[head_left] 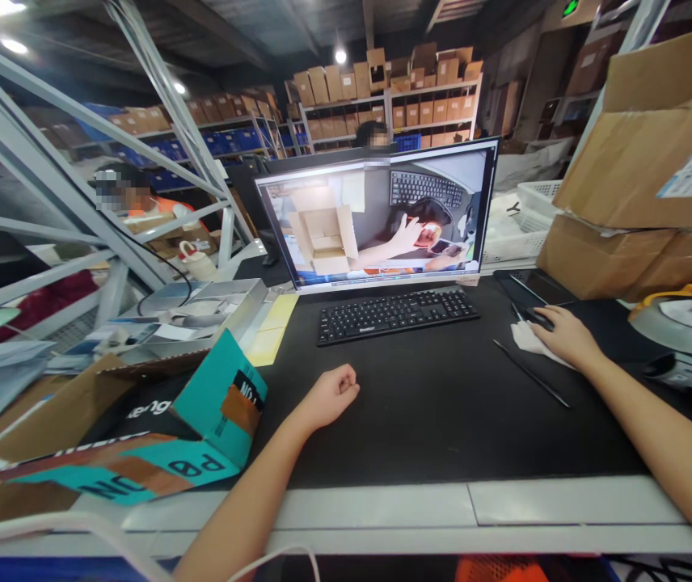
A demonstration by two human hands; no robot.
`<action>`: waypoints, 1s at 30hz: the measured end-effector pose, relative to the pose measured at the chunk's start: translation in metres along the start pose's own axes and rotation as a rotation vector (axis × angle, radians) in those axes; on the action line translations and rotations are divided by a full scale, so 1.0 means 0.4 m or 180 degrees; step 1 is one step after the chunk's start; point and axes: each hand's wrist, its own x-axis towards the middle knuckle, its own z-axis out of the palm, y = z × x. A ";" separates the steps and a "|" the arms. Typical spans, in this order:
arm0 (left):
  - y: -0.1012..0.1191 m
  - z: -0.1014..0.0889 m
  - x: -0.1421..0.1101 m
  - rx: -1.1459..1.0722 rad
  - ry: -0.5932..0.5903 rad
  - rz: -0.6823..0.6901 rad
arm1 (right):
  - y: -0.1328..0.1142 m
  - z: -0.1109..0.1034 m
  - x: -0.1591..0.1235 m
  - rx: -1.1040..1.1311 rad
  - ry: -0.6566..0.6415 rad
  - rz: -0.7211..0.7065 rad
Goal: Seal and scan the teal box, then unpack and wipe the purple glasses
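Observation:
My left hand (331,394) rests on the black desk mat (431,420) in a loose fist with nothing in it, just in front of the black keyboard (395,314). My right hand (564,334) lies at the mat's right side, its fingers curled over a dark computer mouse (537,317) that sits on a white cloth (531,338). A thin black pen (531,373) lies on the mat just left of that hand. Behind the keyboard a monitor (376,212) shows a picture of hands, a box and a keyboard.
An open cardboard box with teal flaps (140,428) sits at my left, a grey tray of papers (200,311) behind it. Stacked cartons (649,162) and a white basket (519,226) stand at right. Two people sit beyond the metal frame (79,186). Shelves of boxes (382,97) fill the back.

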 end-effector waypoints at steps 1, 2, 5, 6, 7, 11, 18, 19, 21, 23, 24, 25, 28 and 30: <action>0.000 0.000 0.000 -0.0007 -0.0005 -0.0011 | -0.001 0.000 0.000 0.0003 0.0001 0.0001; 0.000 0.000 0.000 -0.0010 -0.0011 -0.0017 | -0.001 -0.001 -0.001 0.0006 0.0001 0.0000; -0.003 0.001 0.001 0.0009 -0.0012 -0.0004 | -0.003 -0.003 -0.001 0.0013 -0.0011 0.0004; -0.004 0.001 0.001 0.0021 -0.0005 0.0002 | -0.003 -0.004 -0.001 0.0016 -0.0016 0.0008; -0.004 0.001 0.001 0.0033 -0.0001 0.0006 | -0.003 -0.004 0.000 0.0019 -0.0020 0.0010; -0.006 0.001 0.000 0.0098 0.0008 0.0041 | -0.004 -0.005 0.000 0.0039 -0.0023 0.0009; -0.005 -0.002 0.001 0.0192 0.0024 0.0123 | -0.017 -0.016 -0.008 0.0045 0.0341 0.0080; -0.006 -0.003 0.001 0.0194 0.0023 0.0141 | -0.018 -0.018 -0.009 0.0032 0.0393 0.0119; -0.006 -0.003 0.000 0.0190 0.0024 0.0181 | -0.018 -0.019 -0.010 0.0000 0.0364 0.0205; -0.006 -0.003 0.000 0.0168 0.0043 0.0210 | -0.014 -0.016 -0.010 -0.0040 0.0257 0.0274; -0.006 -0.003 0.000 0.0162 0.0065 0.0215 | -0.011 -0.014 -0.009 -0.0064 0.0224 0.0298; -0.007 -0.003 0.001 0.0168 0.0094 0.0223 | -0.007 -0.012 -0.008 -0.0089 0.0211 0.0321; -0.012 -0.001 0.003 0.0223 0.0265 0.0420 | 0.003 -0.006 -0.005 -0.0161 0.0229 0.0413; -0.018 0.001 0.005 0.0238 0.0394 0.0636 | 0.009 -0.003 -0.004 -0.0186 0.0310 0.0389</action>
